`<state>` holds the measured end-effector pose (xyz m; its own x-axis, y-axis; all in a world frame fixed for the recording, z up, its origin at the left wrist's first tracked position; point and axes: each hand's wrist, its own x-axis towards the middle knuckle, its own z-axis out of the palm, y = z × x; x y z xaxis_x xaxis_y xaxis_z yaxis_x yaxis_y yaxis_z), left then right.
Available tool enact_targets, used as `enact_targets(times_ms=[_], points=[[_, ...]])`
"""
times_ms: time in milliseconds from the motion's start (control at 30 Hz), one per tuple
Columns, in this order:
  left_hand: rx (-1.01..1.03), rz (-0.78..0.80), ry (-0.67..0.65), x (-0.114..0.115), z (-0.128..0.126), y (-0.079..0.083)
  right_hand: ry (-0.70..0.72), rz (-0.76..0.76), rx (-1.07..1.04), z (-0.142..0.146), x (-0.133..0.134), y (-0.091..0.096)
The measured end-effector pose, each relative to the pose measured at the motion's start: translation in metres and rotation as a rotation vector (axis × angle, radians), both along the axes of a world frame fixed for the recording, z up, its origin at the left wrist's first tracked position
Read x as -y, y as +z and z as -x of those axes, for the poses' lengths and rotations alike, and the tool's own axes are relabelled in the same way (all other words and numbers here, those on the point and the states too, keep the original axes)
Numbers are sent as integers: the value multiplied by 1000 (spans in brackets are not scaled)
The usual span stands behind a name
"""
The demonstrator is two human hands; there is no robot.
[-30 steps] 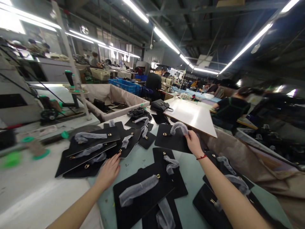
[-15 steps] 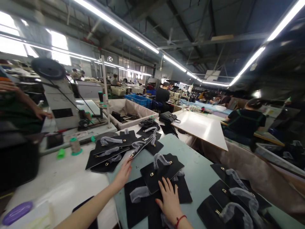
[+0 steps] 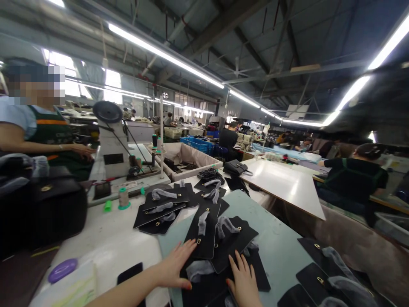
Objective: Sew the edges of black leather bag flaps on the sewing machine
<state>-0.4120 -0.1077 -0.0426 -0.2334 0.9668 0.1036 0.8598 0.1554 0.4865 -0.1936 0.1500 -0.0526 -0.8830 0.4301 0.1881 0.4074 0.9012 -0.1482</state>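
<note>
panels of black leather [image 3: 233,244] slant up to the right on the pale green counter [image 3: 275,251], just beside the spread left hand [image 3: 174,265]; the spread right hand [image 3: 244,279] is nearer, fingertips on the stack.

Long fluorescent tubes [image 3: 164,54] run under the steel-trussed ceiling [image 3: 255,34], with bright windows [image 3: 111,83] along the left wall [image 3: 134,83].

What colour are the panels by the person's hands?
The panels are black, clearest in the head view.
</note>
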Motion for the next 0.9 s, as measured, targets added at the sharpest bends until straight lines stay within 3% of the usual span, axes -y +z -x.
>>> enact_targets(times_ms=[100,233,333,400,467,500,567,700,800,900], points=[[7,72,-78,-17,-9,-20,-7,-71,-176,14,7,-9],[64,51,101,-74,-39,-45,81,-177,-395,39,31,-13],[128,78,178,-112,-63,-54,158,-178,-336,48,40,-20],[126,54,141,-113,-71,-51,176,-151,-276,44,35,-28],[2,-25,50,-89,-63,-39,224,-131,-244,36,27,-37],[-124,-73,36,-69,-52,-30,250,-127,-237,32,24,-40],[-175,-92,172,-24,-14,-9,276,-125,-230,24,23,-42],[-289,-58,687,46,94,24,239,-80,-192,18,34,-32],[-352,66,822,60,154,27,232,-53,-192,19,35,-29],[-375,179,887,53,185,14,263,-72,-229,21,27,-42]])
